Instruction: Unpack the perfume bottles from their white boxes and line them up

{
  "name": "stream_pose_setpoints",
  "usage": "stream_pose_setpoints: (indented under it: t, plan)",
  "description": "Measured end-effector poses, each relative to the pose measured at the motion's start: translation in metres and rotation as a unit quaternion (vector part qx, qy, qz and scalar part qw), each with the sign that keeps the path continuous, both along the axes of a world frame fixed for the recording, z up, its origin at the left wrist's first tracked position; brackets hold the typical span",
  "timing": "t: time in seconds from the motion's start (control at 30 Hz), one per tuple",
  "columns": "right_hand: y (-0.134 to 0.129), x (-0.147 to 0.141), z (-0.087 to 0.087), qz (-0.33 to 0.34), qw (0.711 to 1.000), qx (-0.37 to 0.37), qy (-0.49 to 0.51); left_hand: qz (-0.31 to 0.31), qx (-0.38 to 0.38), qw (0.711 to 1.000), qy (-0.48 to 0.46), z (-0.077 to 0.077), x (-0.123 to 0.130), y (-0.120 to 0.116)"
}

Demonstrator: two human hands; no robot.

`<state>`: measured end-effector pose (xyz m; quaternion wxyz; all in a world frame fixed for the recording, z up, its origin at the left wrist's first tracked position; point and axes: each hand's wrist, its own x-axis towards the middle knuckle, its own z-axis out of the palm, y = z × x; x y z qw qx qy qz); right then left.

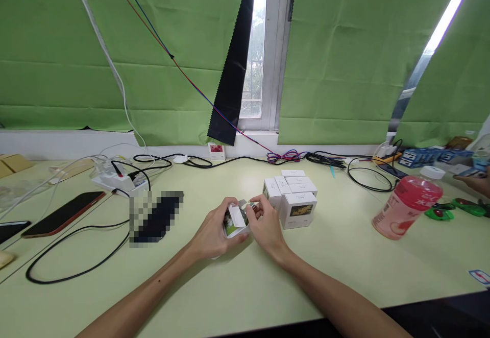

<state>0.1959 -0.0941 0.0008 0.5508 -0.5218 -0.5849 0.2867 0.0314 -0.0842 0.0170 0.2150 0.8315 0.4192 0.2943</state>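
Observation:
A small white box (pixel 237 216) with a picture on its side is in front of me, its end flap raised. My left hand (pixel 212 232) is wrapped round the box from the left, thumb along its near side. At the box's open end my right hand (pixel 269 226) has its fingers bent and pressed together. Between those fingertips something small shows, too little to name. Several similar white boxes (pixel 299 211) stand in a close group just beyond my right hand, the nearest with a yellow flower picture.
To the right a pink drink bottle (pixel 408 206) stands near green-handled tools (pixel 440 213); another person's hand (pixel 474 182) is at the far right edge. On the left lie phones (pixel 65 214), a power strip (pixel 120 180) and looping black cable (pixel 76 228). One small box (pixel 217 151) stands by the wall.

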Motion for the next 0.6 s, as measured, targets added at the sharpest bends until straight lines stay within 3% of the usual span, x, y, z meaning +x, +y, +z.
stream_pose_setpoints:
  t: [0.6]
  plan:
    - [-0.0001, -0.0011, -0.002, 0.028, 0.999, -0.018, 0.011, 0.008, 0.001, 1.0, -0.002, -0.0019, 0.002, 0.0002]
